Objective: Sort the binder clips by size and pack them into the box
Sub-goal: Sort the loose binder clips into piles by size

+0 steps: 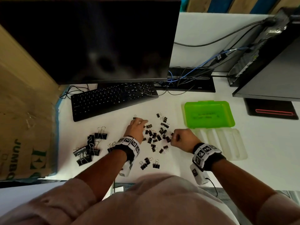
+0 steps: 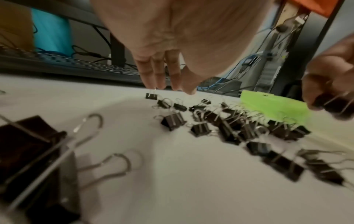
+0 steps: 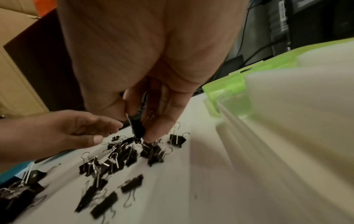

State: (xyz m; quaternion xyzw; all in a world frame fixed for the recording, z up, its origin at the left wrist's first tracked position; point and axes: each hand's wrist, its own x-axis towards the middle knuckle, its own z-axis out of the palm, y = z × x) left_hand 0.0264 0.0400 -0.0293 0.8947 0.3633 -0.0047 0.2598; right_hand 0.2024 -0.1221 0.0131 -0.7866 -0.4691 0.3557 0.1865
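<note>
Several small black binder clips (image 1: 155,135) lie scattered mid-table. My left hand (image 1: 138,125) reaches over their far edge, fingers straight, fingertips (image 2: 162,86) touching the wire handle of one small clip (image 2: 151,96). My right hand (image 1: 175,138) is curled at the pile's right side and pinches a few small clips (image 3: 138,128) between thumb and fingers. Large clips (image 1: 88,148) are grouped at the left. Mid-sized ones (image 1: 148,163) lie nearer my body. The box lies open at the right: green lid (image 1: 209,114) behind, clear compartmented base (image 1: 227,143) in front; no clips show inside.
A black keyboard (image 1: 112,99) and a dark monitor (image 1: 90,39) stand behind the clips. A cardboard box (image 1: 24,103) borders the left. Cables (image 1: 186,77) and a computer tower (image 1: 267,54) fill the back right, beside a black pad (image 1: 269,109).
</note>
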